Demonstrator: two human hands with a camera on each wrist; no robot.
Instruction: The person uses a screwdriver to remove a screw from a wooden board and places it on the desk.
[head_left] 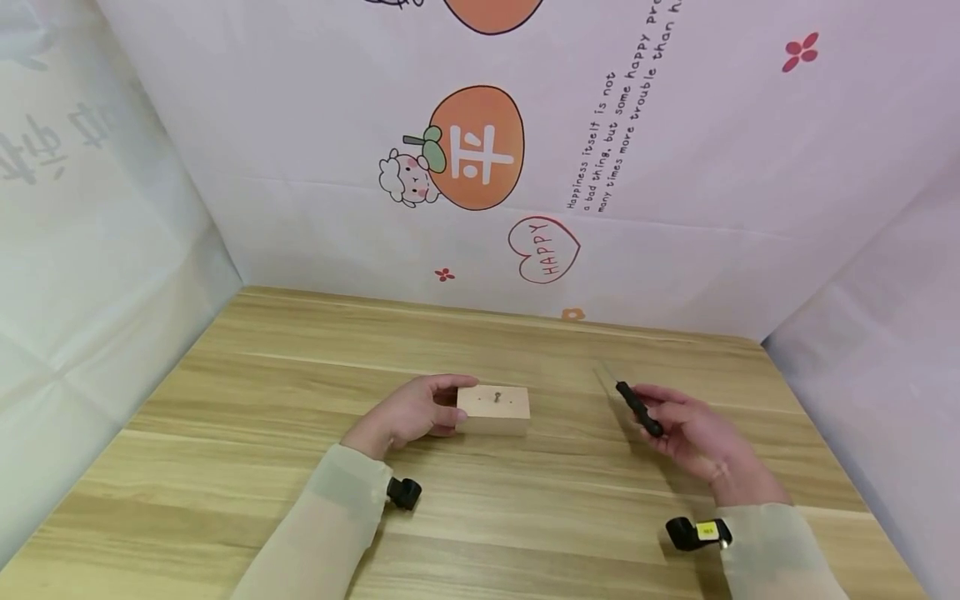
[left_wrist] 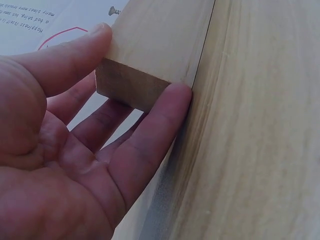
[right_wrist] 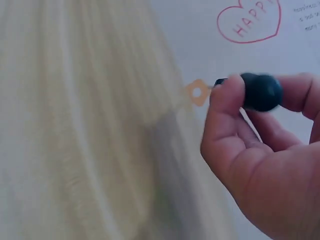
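Observation:
A pale wooden block lies on the table, with a screw standing up from the middle of its top and a small hole on either side. My left hand grips the block's left end between thumb and fingers; the left wrist view shows the fingertips around that end of the block. Off to the right, my right hand holds a screwdriver by its black handle, its thin shaft pointing up and left. In the right wrist view the handle's round end shows between thumb and fingers.
The wood-grain table ends at a printed white cloth backdrop. Plain whitish cloth walls rise on the left and right. Black wrist cameras are strapped over both sleeves.

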